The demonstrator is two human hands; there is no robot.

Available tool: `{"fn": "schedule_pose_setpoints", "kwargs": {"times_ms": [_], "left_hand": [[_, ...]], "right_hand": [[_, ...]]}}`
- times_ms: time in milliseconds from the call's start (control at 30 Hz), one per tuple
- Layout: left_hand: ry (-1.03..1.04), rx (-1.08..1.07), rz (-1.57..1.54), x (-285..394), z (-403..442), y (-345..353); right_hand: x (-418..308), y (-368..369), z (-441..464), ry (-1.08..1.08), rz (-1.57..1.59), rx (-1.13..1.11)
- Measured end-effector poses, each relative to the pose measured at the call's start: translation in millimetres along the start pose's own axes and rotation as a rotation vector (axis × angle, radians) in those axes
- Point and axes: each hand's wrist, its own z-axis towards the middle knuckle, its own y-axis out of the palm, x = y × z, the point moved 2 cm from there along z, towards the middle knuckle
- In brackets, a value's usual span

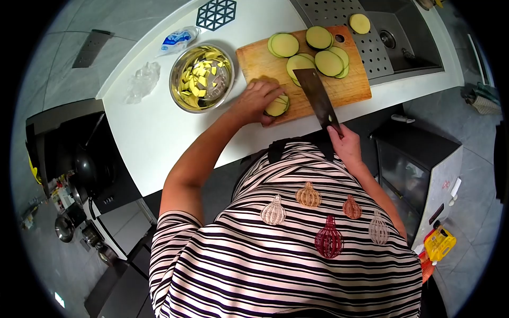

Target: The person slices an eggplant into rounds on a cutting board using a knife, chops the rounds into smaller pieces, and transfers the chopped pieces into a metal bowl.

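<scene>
My right hand (347, 146) is wrapped round the handle of a cleaver (315, 95), whose dark blade lies tilted over the front of the wooden cutting board (352, 87). At the board's front left corner, my left hand (257, 102) presses its fingers on a small stack of cut vegetable slices (277, 107); cut lines show across the top one. Behind the blade lie several round, pale green slices (328, 63) with dark skin, some overlapping. Left of the board stands a steel bowl (175, 85) holding yellow-green pieces (200, 79).
A sink (419, 32) with a perforated drainer (344, 13) adjoins the board; one round slice (360, 24) lies on it. A blue-white packet (179, 39), crumpled clear plastic (143, 82) and a hexagonal trivet (216, 14) are on the white counter. A black wok (87, 167) stands far left.
</scene>
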Motion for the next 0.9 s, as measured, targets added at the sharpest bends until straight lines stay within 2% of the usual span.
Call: {"fn": "schedule_pose_setpoints", "kwargs": {"times_ms": [67,133,167,233,267,333,400,467,667,767,900], "left_hand": [[0.001,0.052,0.02,-1.4,-2.7,11.6],[-0.144,0.368,0.008,7.6,-4.8,19.9],[-0.151,0.369,0.012,14.1,-3.3,29.4],[-0.482,0.59,0.102,26.6,0.0,44.7],[-0.489,0.589,0.102,34.3,3.7,50.5],[-0.726,0.605,0.117,42.9,6.9,55.6],[-0.752,0.615,0.115,44.3,5.4,55.3],[-0.692,0.618,-0.03,43.4,0.0,48.2],[-0.577,0.577,-0.017,33.9,-0.2,62.8],[-0.623,0.653,-0.051,38.3,4.4,63.5],[-0.616,0.644,-0.098,39.5,0.8,62.8]], "right_hand": [[-0.5,-0.4,1.5,-0.021,-0.006,-0.007],[-1.1,2.7,2.5,-0.063,-0.008,0.001],[-2.5,3.6,3.5,-0.067,-0.005,-0.005],[-11.0,-0.2,4.7,-0.079,-0.198,-0.029],[-17.2,-2.6,5.3,-0.08,-0.199,-0.035],[-35.4,-5.0,6.6,-0.129,-0.308,-0.047],[-44.0,-5.0,10.4,-0.156,-0.352,-0.061],[-47.9,-1.9,16.4,-0.182,-0.395,-0.073],[-54.0,17.3,27.9,-0.301,-0.492,-0.12],[-56.1,11.3,31.9,-0.356,-0.552,-0.104],[-54.1,16.3,31.5,-0.357,-0.529,-0.105]]}}
